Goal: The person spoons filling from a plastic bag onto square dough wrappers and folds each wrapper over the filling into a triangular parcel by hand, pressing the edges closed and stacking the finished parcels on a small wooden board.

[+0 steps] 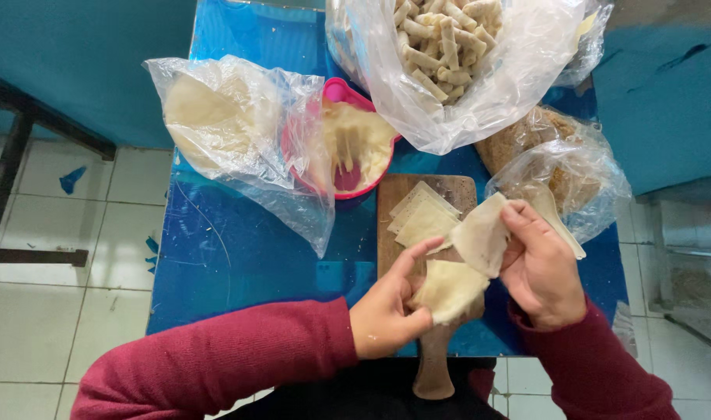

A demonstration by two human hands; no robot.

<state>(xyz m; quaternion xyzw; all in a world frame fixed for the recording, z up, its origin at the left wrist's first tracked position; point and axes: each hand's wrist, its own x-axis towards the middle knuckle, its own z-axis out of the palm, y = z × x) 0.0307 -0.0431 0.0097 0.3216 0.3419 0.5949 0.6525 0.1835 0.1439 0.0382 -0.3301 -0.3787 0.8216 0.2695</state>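
My left hand (390, 307) holds a thin pale dough wrapper (449, 288) over the near end of a wooden cutting board (393, 194). My right hand (541, 268) pinches a second wrapper (481, 237) and lifts it, its lower edge still touching the first one. A small fanned stack of wrappers (424, 218) lies on the board just beyond my hands. The board's handle (434, 365) points toward me.
On the blue table (231, 241): a plastic bag of round wrappers (215, 117) at left, a pink bowl (348, 148) with whitish paste, a bag of rolled sticks (445, 47) at the back, and a bag of brown filling (554, 163) with a white spoon at right. Tiled floor lies left.
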